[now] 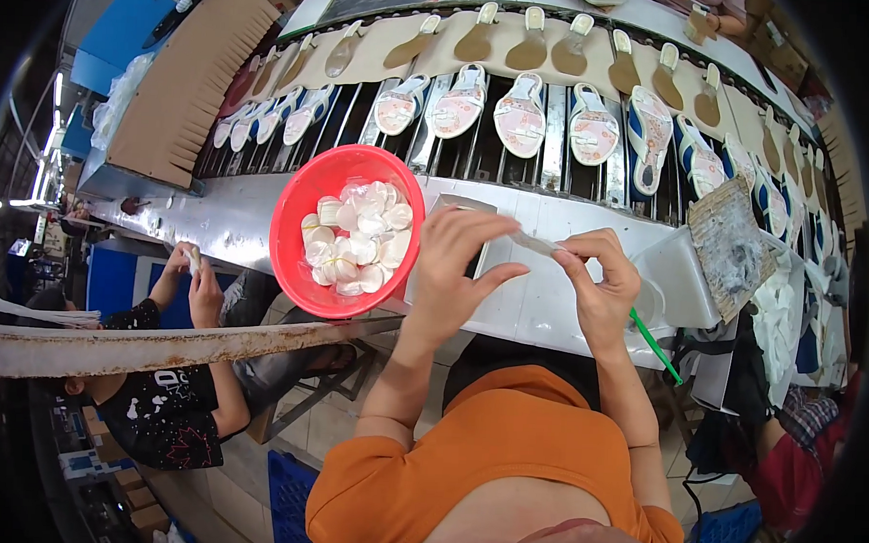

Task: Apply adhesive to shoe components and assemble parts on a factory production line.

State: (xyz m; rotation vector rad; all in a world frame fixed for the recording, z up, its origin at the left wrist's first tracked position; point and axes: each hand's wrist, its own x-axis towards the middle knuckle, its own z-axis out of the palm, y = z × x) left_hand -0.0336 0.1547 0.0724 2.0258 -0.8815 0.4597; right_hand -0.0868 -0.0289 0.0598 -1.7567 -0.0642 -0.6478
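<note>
Over the white worktop, my right hand [602, 277] pinches a thin, pale flat piece [536, 242] between thumb and fingertips. My left hand [463, 272] is at the piece's other end, fingers stretched out and thumb apart from them. Its fingertips are slightly blurred, and I cannot tell whether they touch the piece. Left of my left hand stands a red plastic basin [294, 195] holding many whitish, rounded flat pieces [359, 226], some bundled.
Beyond the worktop, a roller conveyor [354, 115] carries rows of sandals [519, 116] and brown soles [526, 53]. A rough-topped block [732, 248] and a green stick-like tool [657, 346] are at right. A rusty metal bar [193, 347] crosses at left, near a co-worker's hands [200, 282].
</note>
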